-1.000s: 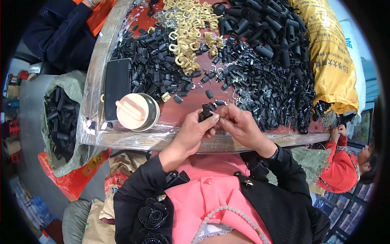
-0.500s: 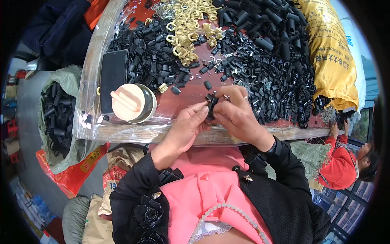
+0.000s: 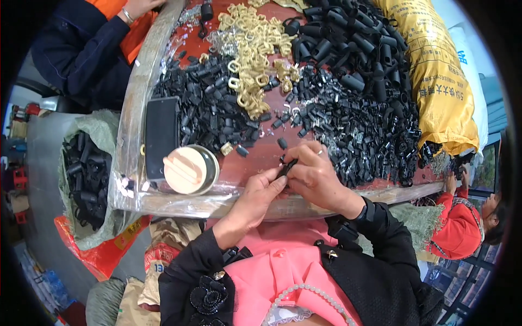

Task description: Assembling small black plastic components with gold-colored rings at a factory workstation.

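Observation:
Over the table's near edge, my left hand (image 3: 261,194) and my right hand (image 3: 314,175) meet with closed fingers on a small black plastic part (image 3: 286,168). The left thumb presses along it while the right fingers pinch its upper end; its exact kind is mostly hidden by the fingers. Just beyond my hands lies a loose black piece (image 3: 282,143). To the right of my right hand spreads a heap of small black and metal parts (image 3: 359,136). Left of the middle is another heap of small black pieces (image 3: 209,103), beside beige rings (image 3: 255,60).
A round tin with a pale lid (image 3: 190,171) stands next to a dark phone (image 3: 162,136) at the left. Black tubes (image 3: 353,43) pile up at the back, beside a yellow sack (image 3: 443,81). A sack of black parts (image 3: 87,174) stands left of the table (image 3: 157,204). Other people are at far left and right.
My view has shifted, so the table sits lower. The black part is tilted more between my fingers. At the far left, another person's hand and sleeve have come into view.

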Tool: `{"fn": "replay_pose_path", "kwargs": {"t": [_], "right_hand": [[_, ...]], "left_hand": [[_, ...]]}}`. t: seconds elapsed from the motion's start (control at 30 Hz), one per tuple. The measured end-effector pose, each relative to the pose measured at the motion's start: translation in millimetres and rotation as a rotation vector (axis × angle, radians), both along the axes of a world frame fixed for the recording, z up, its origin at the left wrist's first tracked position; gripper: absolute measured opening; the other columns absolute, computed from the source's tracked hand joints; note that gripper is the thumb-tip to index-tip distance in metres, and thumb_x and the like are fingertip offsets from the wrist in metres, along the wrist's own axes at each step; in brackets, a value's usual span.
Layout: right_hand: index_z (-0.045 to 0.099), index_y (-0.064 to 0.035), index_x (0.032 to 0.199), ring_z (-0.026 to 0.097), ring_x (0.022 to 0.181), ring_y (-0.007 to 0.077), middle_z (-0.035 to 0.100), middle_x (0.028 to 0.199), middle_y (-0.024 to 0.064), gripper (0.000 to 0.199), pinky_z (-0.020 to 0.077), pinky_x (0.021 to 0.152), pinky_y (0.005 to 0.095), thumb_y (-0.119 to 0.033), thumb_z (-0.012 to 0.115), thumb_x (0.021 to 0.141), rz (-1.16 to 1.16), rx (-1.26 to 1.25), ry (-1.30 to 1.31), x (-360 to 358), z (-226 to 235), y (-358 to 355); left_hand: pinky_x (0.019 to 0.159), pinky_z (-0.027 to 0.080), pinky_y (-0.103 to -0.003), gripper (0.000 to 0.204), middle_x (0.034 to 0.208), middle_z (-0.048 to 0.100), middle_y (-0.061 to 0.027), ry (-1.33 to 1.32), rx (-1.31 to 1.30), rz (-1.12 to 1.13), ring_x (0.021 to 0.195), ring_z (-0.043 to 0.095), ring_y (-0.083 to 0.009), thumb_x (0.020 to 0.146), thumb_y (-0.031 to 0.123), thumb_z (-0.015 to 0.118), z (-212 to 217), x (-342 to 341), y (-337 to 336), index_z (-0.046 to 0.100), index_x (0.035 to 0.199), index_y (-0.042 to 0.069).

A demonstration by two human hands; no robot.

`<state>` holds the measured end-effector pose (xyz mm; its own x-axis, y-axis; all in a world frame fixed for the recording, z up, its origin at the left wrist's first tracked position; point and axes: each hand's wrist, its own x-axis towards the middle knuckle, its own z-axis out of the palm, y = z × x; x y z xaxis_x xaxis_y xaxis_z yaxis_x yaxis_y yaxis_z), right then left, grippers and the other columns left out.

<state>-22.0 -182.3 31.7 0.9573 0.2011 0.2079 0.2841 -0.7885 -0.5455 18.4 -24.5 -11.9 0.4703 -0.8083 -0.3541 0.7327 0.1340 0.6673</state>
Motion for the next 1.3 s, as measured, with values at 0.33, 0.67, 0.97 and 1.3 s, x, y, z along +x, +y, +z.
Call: {"fn": "replay_pose_path", "kwargs": {"t": [0.33, 0.67, 0.97, 1.3], "right_hand": [[0.055, -0.0066, 0.066, 0.050, 0.079, 0.0275, 0.053, 0.075, 0.0098, 0.012, 0.0394, 0.068, 0.0391, -0.009, 0.065, 0.060, -0.311, -0.277, -0.027, 23.9, 12.1, -65.2], [0.053, -0.0045, 0.084, 0.049, 0.079, 0.0301, 0.051, 0.084, 0.0130, 0.026, 0.0386, 0.070, 0.0387, -0.013, 0.064, 0.063, -0.608, -0.740, 0.103, -47.6, -21.1, -143.2], [0.047, -0.0014, 0.083, 0.050, 0.067, 0.0348, 0.048, 0.070, 0.0194, 0.013, 0.0401, 0.057, 0.0363, -0.008, 0.054, 0.075, -0.570, -0.208, -0.046, -25.5, -30.1, -154.4], [0.054, -0.0020, 0.080, 0.053, 0.065, 0.0258, 0.054, 0.070, 0.0086, 0.013, 0.0421, 0.059, 0.0322, -0.006, 0.061, 0.070, -0.780, -0.236, -0.021, -50.0, -15.1, -156.8]], "left_hand": [[0.075, 0.046, -0.021, 0.028, 0.101, 0.056, -0.0051, 0.227, -0.118, 0.058, 0.087, 0.054, -0.0099, 0.087, 0.015, 0.047, -18.6, 2.0, 4.5, 0.047, 0.110, 0.000], [0.075, 0.045, -0.021, 0.028, 0.098, 0.056, -0.0047, 0.178, -0.131, 0.126, 0.085, 0.055, -0.0097, 0.087, 0.015, 0.047, -20.7, -6.5, 8.2, 0.046, 0.111, 0.001], [0.073, 0.047, -0.026, 0.021, 0.093, 0.057, -0.0072, 0.110, -0.075, 0.225, 0.080, 0.056, -0.0137, 0.085, 0.012, 0.049, -10.2, 7.9, 7.9, 0.050, 0.104, 0.001], [0.076, 0.047, -0.027, 0.026, 0.099, 0.056, -0.0103, 0.143, -0.015, 0.222, 0.086, 0.056, -0.0165, 0.085, 0.013, 0.050, -6.5, 2.4, 0.0, 0.047, 0.108, 0.001]]}}
